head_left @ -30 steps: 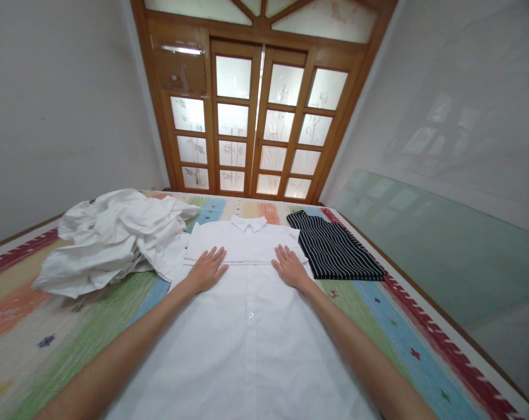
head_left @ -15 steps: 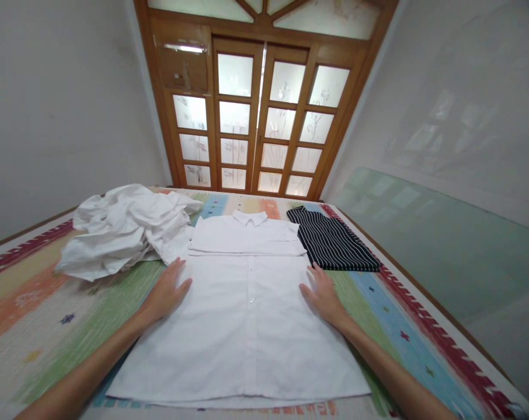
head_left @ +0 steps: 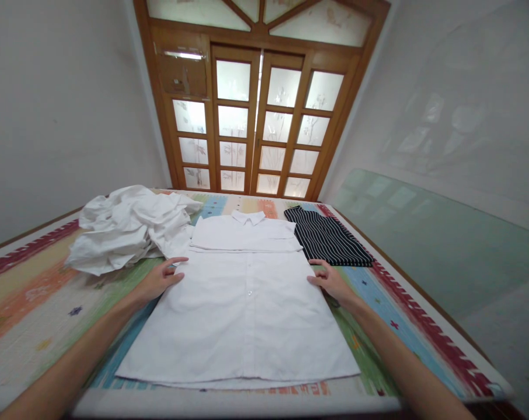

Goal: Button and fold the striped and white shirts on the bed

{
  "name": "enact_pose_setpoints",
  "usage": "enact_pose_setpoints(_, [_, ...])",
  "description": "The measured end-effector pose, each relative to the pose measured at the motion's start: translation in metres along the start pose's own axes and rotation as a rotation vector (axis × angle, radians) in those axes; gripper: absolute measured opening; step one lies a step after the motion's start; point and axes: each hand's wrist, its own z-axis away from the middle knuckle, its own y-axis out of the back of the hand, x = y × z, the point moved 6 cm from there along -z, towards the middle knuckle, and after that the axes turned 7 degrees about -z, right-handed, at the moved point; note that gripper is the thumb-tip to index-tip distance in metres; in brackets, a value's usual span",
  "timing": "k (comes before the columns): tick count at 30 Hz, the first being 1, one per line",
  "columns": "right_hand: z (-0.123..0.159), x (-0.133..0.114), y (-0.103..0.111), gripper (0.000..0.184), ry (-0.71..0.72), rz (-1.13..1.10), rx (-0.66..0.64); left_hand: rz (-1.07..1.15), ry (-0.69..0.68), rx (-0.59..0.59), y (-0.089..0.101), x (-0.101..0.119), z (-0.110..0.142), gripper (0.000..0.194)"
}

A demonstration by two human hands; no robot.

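A white button-up shirt lies flat before me, its collar pointing away and its sleeves folded across the upper part. At its left edge, just below the folded sleeves, is my left hand, with thumb and forefinger apart and their tips touching the fabric. My right hand mirrors it at the right edge, thumb and fingers also apart and touching the shirt. Neither hand visibly grips the cloth. Beyond my left hand lies a crumpled pile of white cloth. A folded black garment with white stripes is beyond my right hand.
Everything lies on a bed-like surface with a striped, multicoloured cover. A pale green headboard-like panel runs along the right side. Wooden doors with glass panes stand at the far end, between walls on both sides.
Both hands have slid slightly outward from on top of the shirt to its side edges. My view has shifted slightly, showing the near edge of the surface. The garments look unchanged.
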Motion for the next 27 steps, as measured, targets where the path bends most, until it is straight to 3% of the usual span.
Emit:
enact_pose_setpoints(3, [0.006,-0.005,0.005,0.048,0.042,-0.009,-0.033,0.005,-0.011,0.061,0.009,-0.004,0.002,0.060])
enact_pose_setpoints(8, [0.017,-0.004,0.018,0.056,0.039,-0.002,-0.037,0.128,0.024,0.047,0.016,-0.010,0.014,0.066])
enact_pose_setpoints(14, [0.028,-0.006,0.015,0.058,0.092,0.210,-0.156,-0.021,-0.034,0.011,0.019,-0.004,0.022,0.065])
enact_pose_setpoints(20, [0.032,-0.010,0.018,0.036,0.197,0.426,-0.044,-0.271,-0.082,0.103,0.023,-0.003,0.018,0.055])
enact_pose_setpoints(25, [0.042,-0.028,0.019,0.030,0.344,0.381,0.040,-0.391,-0.232,0.181,0.024,0.008,0.022,0.053])
enact_pose_setpoints(27, [0.045,-0.035,0.017,0.031,0.378,0.319,0.015,-0.404,-0.298,0.229,0.025,0.013,0.024,0.057])
